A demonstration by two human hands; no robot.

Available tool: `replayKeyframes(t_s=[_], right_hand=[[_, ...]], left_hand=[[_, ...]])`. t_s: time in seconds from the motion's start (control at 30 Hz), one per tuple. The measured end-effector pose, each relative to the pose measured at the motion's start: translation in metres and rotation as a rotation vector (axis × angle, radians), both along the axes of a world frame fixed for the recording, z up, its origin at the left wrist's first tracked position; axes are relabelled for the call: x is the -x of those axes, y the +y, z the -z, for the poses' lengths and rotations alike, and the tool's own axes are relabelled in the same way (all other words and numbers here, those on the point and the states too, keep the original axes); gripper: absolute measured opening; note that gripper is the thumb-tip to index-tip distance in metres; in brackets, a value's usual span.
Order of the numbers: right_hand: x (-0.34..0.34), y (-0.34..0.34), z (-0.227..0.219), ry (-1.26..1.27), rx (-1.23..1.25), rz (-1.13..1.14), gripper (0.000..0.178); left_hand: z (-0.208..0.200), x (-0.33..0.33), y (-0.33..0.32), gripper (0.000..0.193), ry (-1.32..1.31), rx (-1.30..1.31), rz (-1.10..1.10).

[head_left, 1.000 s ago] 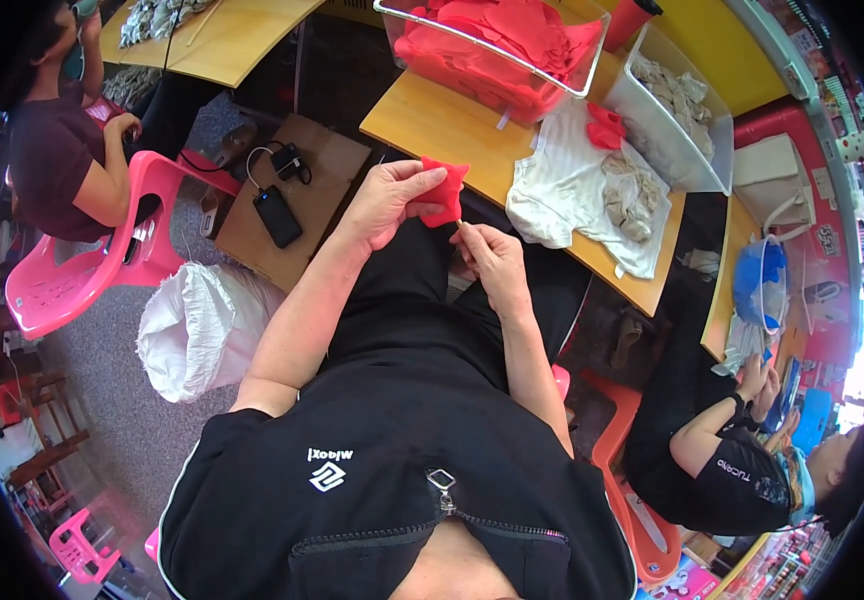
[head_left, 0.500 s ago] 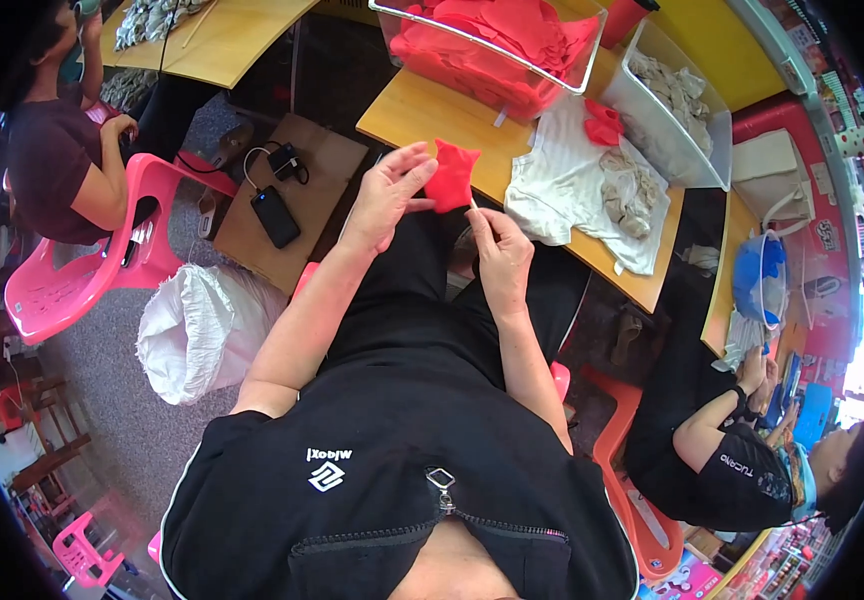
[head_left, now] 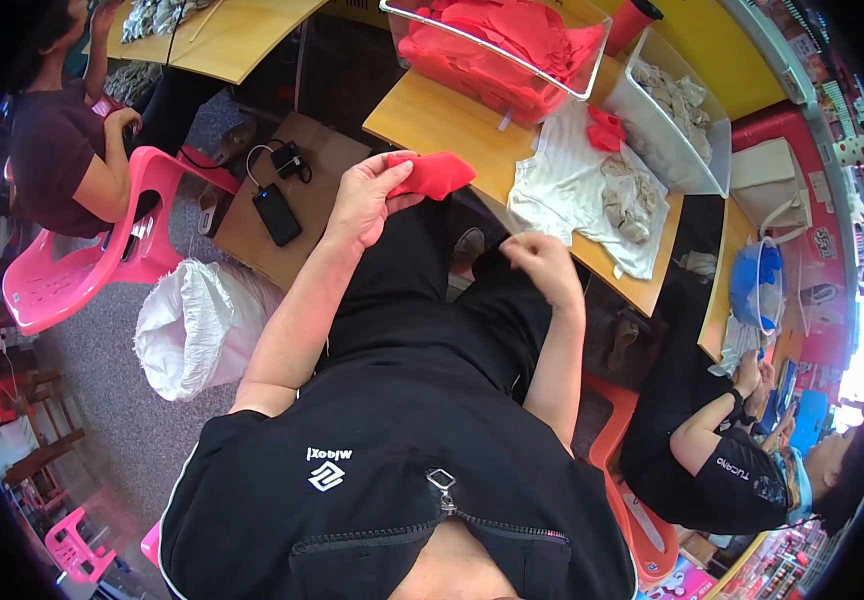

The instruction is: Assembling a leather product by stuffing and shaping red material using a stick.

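Fingers of the left hand [head_left: 364,203] pinch one red cloth piece [head_left: 442,176] left of one white shirt [head_left: 557,178]; the right hand [head_left: 549,272], blurred, curls near the shirt, hold unclear.

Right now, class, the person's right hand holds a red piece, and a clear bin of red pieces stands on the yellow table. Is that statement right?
Not quite: the head view shows the left hand, not the right hand, holding the red piece. The clear bin of red pieces does stand on the yellow table.
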State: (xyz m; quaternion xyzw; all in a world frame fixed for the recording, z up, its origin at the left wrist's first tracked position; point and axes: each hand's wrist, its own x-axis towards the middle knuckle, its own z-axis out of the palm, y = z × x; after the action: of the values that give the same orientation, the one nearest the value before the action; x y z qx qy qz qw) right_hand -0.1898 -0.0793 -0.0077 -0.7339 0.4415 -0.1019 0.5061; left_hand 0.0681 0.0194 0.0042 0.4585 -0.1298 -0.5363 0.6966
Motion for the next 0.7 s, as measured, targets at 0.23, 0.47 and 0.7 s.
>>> replayKeyframes(t_s=[0.23, 0.47, 0.7], right_hand=[[-0.059, 0.026, -0.015, -0.688, -0.283, 0.365, 0.019], [-0.071, 0.036, -0.014, -0.638, 0.120, 0.470, 0.015], [-0.077, 0.048, -0.017, -0.531, 0.450, 0.400, 0.017]], left_hand=[[0.002, 0.032, -0.001, 0.016, 0.062, 0.012, 0.115], [0.001, 0.044, 0.001, 0.036, -0.047, -0.088, 0.016], [0.017, 0.046, -0.002, 0.036, -0.507, 0.005, -0.080]])
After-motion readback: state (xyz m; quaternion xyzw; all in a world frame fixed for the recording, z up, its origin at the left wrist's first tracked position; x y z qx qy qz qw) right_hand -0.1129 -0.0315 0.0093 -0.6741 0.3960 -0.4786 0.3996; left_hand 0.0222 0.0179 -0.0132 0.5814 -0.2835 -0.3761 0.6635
